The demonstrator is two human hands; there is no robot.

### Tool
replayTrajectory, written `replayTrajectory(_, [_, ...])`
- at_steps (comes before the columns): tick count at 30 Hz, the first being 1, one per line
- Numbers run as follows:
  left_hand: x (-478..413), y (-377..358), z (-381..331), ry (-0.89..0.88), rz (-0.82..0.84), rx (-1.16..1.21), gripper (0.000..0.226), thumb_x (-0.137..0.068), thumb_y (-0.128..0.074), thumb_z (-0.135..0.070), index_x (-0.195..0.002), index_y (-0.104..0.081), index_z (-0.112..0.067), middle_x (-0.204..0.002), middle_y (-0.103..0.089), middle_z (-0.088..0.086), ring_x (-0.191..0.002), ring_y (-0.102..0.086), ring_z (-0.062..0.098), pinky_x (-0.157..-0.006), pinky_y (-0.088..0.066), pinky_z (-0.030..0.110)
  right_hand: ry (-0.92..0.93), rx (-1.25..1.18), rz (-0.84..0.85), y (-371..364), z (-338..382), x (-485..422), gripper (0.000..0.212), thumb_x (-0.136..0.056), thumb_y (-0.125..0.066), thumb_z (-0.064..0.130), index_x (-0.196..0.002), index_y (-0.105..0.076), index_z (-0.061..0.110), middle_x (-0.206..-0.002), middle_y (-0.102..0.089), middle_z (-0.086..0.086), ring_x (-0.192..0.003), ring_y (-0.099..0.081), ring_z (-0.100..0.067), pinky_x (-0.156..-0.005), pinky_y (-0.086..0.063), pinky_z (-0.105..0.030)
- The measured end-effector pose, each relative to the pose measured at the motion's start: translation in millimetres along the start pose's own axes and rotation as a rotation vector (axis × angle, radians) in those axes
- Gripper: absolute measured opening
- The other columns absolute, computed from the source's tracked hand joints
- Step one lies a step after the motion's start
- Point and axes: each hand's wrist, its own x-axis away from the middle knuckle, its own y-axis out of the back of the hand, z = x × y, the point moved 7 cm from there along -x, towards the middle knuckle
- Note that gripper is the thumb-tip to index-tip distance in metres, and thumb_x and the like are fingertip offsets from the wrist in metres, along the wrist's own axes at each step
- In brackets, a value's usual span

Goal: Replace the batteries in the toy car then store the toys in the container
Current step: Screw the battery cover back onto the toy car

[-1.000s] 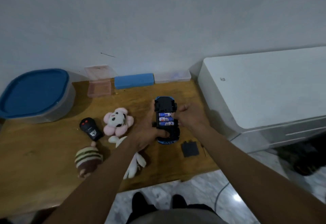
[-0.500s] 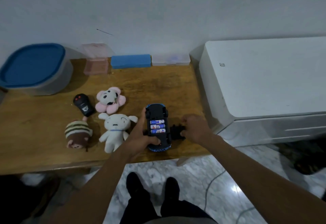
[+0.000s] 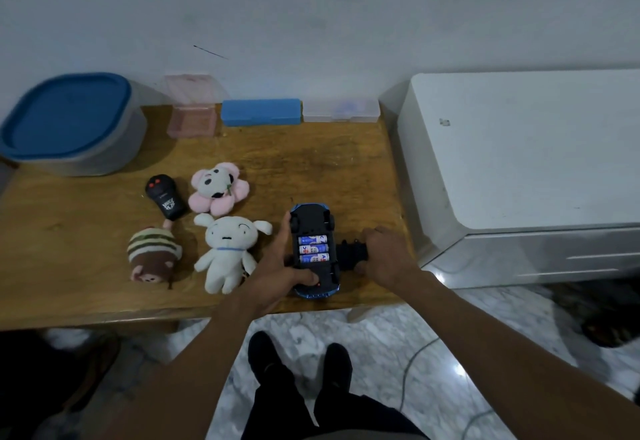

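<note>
While the upturned toy car (image 3: 312,219) lies on the table (image 3: 311,162) at lower centre of the frame, batteries (image 3: 313,249) exposed, the left hand (image 3: 277,271) grips its left side, thumb across the near end, and the right hand (image 3: 386,256) pinches the black cover (image 3: 350,253) beside its right flank.

On the worktop (image 3: 311,169), the container (image 3: 69,124) sits upper left, boxes (image 3: 260,112) line the back edge, soft toys (image 3: 227,249) and remote (image 3: 165,197) lie centre-left, and the toy car (image 3: 311,221) lies right of them, with the cover (image 3: 351,254) just beside its right.
</note>
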Motion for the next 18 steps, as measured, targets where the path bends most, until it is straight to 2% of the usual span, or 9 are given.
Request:
replayTrajectory(3, [1.9,1.4,0.8,-0.008,-0.002,0.012,0.118,-0.077,-0.059,0.024,-0.150,-0.006,-0.052,-0.138,-0.056,0.006,-0.117,-0.062,0.028,-0.093,-0.054,0.048,-0.036,-0.068,-0.006,1.5,-3.6,-0.1,0.044,-0.072,-0.080,0.026,-0.107,-0.058,0.011,-0.106,-0.063,-0.010,-0.097,-0.059,-0.027,-0.082,-0.051,-0.036])
replayTrajectory(5, [2.9,3.3,0.7,-0.008,-0.012,0.010,0.118,-0.076,-0.060,0.023,-0.149,-0.006,-0.053,-0.138,-0.057,0.006,-0.116,-0.062,0.028,-0.094,-0.053,0.049,-0.082,-0.169,-0.019,3.0,-8.3,-0.6,0.035,-0.074,-0.078,0.019,-0.102,-0.060,0.010,-0.100,-0.065,-0.010,-0.095,-0.061,-0.026,-0.079,-0.052,-0.036])
replayTrajectory(8, [5.0,4.8,-0.3,-0.009,-0.008,0.009,0.118,-0.075,-0.060,0.021,-0.149,-0.006,-0.054,-0.135,-0.059,0.007,-0.116,-0.062,0.030,-0.095,-0.052,0.053,-0.195,-0.417,-0.076,6.5,-19.9,-2.3,0.014,-0.075,-0.074,0.006,-0.078,-0.063,0.014,-0.086,-0.066,-0.006,-0.088,-0.064,-0.024,-0.075,-0.053,-0.034])
replayTrajectory(10, [6.9,4.8,-0.4,0.000,-0.003,0.011,0.118,-0.075,-0.060,0.021,-0.148,-0.007,-0.055,-0.134,-0.059,0.007,-0.116,-0.062,0.031,-0.096,-0.051,0.054,-0.257,-0.561,-0.079,8.9,-25.1,-1.7,0.021,-0.077,-0.073,0.004,-0.067,-0.062,0.019,-0.075,-0.066,-0.003,-0.079,-0.066,-0.021,-0.070,-0.055,-0.031])
replayTrajectory(14, [7.4,5.5,-4.5,0.017,0.003,0.021,0.118,-0.076,-0.058,0.024,-0.150,-0.007,-0.052,-0.133,-0.060,0.005,-0.116,-0.063,0.028,-0.097,-0.051,0.052,-0.328,-0.728,-0.121,28.3,-32.0,1.6,0.016,-0.080,-0.072,0.006,-0.070,-0.064,0.015,-0.066,-0.068,-0.005,-0.062,-0.067,-0.017,-0.070,-0.060,-0.034])
replayTrajectory(16, [6.0,6.3,-11.7,0.023,0.014,0.040,0.118,-0.076,-0.056,0.027,-0.151,-0.006,-0.050,-0.131,-0.062,0.005,-0.114,-0.064,0.028,-0.095,-0.053,0.047,-0.333,-0.823,-0.186,50.1,-32.3,5.2,0.013,-0.080,-0.074,0.006,-0.074,-0.066,0.014,-0.070,-0.070,-0.008,-0.068,-0.071,-0.023,-0.075,-0.060,-0.040])
replayTrajectory(18, [4.6,6.2,-22.5,0.020,0.039,0.027,0.117,-0.077,-0.056,0.027,-0.151,-0.006,-0.047,-0.128,-0.063,0.003,-0.112,-0.065,0.026,-0.092,-0.054,0.043,-0.300,-0.923,-0.227,75.2,-24.9,9.6,0.010,-0.080,-0.074,0.004,-0.079,-0.067,0.011,-0.077,-0.071,-0.012,-0.075,-0.071,-0.026,-0.077,-0.060,-0.039])
